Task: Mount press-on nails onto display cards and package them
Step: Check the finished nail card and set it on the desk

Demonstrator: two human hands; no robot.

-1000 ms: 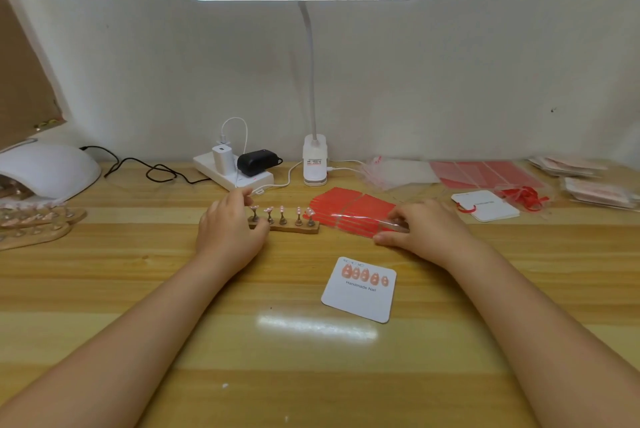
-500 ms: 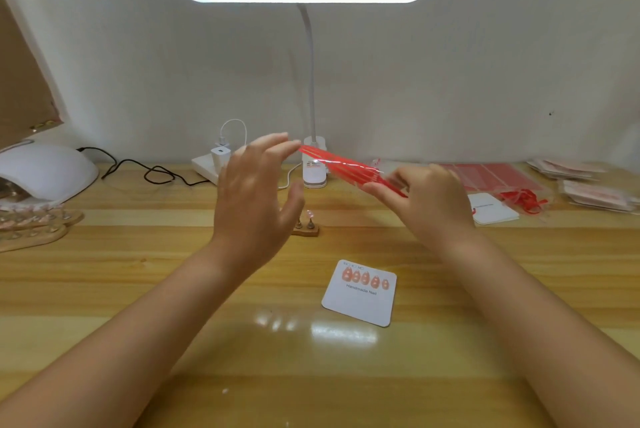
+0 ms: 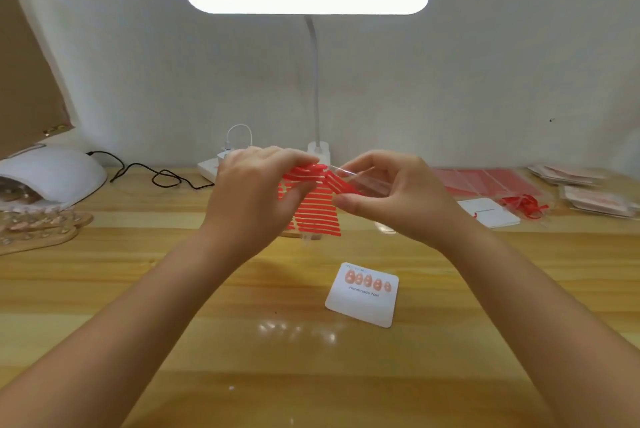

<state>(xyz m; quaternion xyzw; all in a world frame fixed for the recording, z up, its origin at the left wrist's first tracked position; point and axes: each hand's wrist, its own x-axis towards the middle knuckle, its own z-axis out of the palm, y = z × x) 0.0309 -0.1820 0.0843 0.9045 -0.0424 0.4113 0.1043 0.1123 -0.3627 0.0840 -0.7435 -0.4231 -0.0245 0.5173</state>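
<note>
Both hands are raised above the wooden table (image 3: 138, 341), holding a stack of clear plastic bags with red strips (image 3: 317, 209). My left hand (image 3: 252, 192) pinches the stack's top left, and the bags fan downward below it. My right hand (image 3: 398, 192) pinches one clear bag with a red edge, pulled to the right of the stack. A white display card (image 3: 362, 296) with several pink press-on nails lies flat on the table in front of my hands. The wooden nail stand (image 3: 301, 235) is mostly hidden behind the bags.
A white desk lamp (image 3: 308, 1) stands at the back centre beside a power strip (image 3: 211, 168). A white nail dryer (image 3: 52, 174) and wooden nail stands (image 3: 38, 230) sit at the left. More red-strip bags (image 3: 485, 181), a blank card (image 3: 491, 213), red ribbon (image 3: 523, 206) and packed sets (image 3: 595, 202) lie at the right.
My right hand lifted the bag stack off the table. My left hand left the nail stand, rose and took hold of the stack, which now fans open between both hands.
</note>
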